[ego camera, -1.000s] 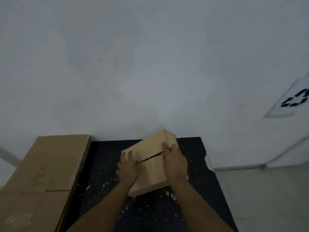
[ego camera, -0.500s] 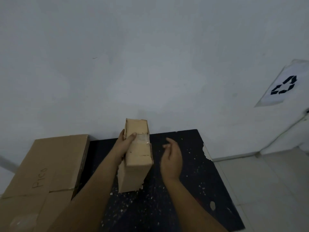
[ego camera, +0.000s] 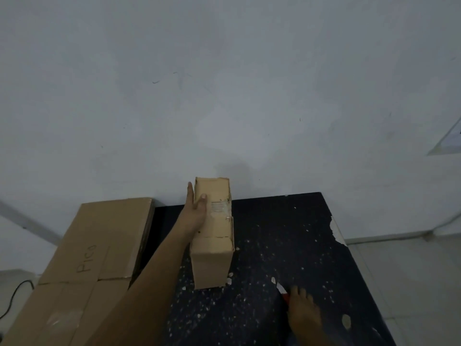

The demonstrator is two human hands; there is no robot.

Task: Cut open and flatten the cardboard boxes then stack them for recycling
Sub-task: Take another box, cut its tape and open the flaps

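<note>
A small tan cardboard box [ego camera: 212, 248] stands on its narrow side on the black speckled table [ego camera: 287, 233]. A patch of torn tape shows on its top face. My left hand [ego camera: 197, 211] grips the box near its far end, thumb on top and fingers down its left side. My right hand [ego camera: 303, 313] is low at the near right of the table, apart from the box. Its fingers curl over a red cutter [ego camera: 283, 292] whose white blade tip pokes out toward the box.
A large brown cardboard box [ego camera: 94, 258] marked "PICO" lies along the table's left side, next to my left forearm. A white wall rises right behind the table. The table's right edge [ego camera: 335, 228] is chipped, with tiled floor beyond. Paper scraps dot the tabletop.
The box went from lying flat under both hands to standing on its side in my left hand. My right hand left it and dropped back right onto the cutter.
</note>
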